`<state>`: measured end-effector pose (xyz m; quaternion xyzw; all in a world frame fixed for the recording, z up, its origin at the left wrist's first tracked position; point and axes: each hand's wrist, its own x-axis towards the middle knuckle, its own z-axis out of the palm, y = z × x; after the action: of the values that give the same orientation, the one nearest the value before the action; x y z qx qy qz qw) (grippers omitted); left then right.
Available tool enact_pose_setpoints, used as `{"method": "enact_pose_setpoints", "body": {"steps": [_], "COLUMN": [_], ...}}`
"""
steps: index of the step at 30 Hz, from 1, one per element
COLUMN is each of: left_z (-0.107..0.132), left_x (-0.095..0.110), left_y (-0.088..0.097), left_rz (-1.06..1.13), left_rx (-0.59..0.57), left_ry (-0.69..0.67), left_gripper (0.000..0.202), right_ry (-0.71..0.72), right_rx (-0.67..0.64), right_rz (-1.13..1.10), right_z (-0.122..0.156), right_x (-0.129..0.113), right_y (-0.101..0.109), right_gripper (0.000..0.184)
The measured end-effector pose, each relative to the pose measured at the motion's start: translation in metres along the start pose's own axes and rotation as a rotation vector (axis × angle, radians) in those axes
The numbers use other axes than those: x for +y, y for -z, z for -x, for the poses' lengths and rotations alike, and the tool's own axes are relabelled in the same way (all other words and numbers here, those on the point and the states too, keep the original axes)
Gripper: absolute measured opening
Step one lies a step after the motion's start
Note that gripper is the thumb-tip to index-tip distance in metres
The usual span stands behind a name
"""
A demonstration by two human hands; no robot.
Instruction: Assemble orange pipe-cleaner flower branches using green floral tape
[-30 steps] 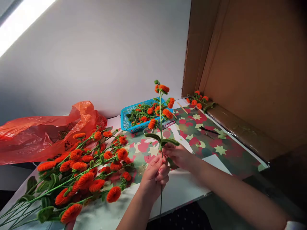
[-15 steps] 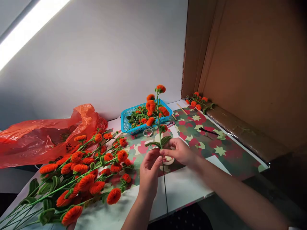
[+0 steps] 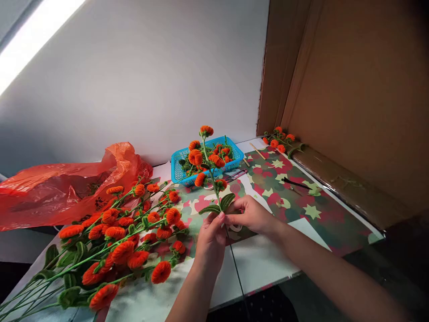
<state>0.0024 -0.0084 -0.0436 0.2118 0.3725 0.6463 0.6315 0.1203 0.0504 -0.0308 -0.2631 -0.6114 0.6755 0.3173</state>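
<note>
Upright between my hands, leaning a little to the left, is an artificial flower stem [image 3: 215, 187] with several fuzzy orange blooms and two green leaves low down. My left hand [image 3: 212, 239] is closed on the stem just below the leaves, thumb against it. Beside it my right hand [image 3: 253, 216] has its fingers pinched at the same spot by the leaf base; whether it grips leaf, stem or tape is hidden. Below the hands the thin bare stem runs down past the table edge. A pale ring-shaped roll [image 3: 237, 227] lies partly hidden behind my right hand.
Many finished orange flower stems [image 3: 122, 252] lie at left before a red plastic bag [image 3: 124, 165]. A blue basket [image 3: 174, 172] holds flower pieces. Pink-handled scissors [image 3: 239, 174], sticks [image 3: 258, 151], black tool [image 3: 295, 182] and more flowers [image 3: 278, 142] lie to the right, near a cardboard wall [image 3: 351, 89].
The flower stem has tilted, its top moving left and slightly down while its lower end swings right. Both hands stay together at the leaf base, and the view has shifted slightly.
</note>
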Motion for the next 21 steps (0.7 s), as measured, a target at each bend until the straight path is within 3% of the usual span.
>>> {"method": "enact_pose_setpoints", "body": {"steps": [7, 11, 13, 17, 21], "left_z": [0.000, -0.001, -0.002, -0.006, -0.009], "left_x": [0.002, 0.002, 0.001, -0.003, -0.008], "left_y": [0.007, 0.009, 0.009, 0.007, 0.000], "left_rz": [0.083, 0.050, 0.021, -0.045, -0.057], "left_rx": [-0.072, -0.132, -0.092, 0.035, 0.097], "left_ry": [0.022, 0.059, 0.039, -0.040, -0.068], "left_gripper": [0.025, 0.033, 0.033, 0.029, 0.024], "right_ry": [-0.132, -0.200, -0.192, -0.095, 0.151], "right_rx": [-0.149, -0.131, -0.106, 0.070, 0.401], "right_rz": [-0.249, -0.333, -0.323, -0.161, 0.412], "right_z": [-0.001, -0.001, -0.001, 0.000, 0.002], "right_x": [0.007, 0.010, 0.009, 0.003, 0.001], "right_y": [0.004, 0.006, 0.005, -0.003, -0.017], "right_gripper": [0.024, 0.019, 0.022, 0.026, 0.016]}}
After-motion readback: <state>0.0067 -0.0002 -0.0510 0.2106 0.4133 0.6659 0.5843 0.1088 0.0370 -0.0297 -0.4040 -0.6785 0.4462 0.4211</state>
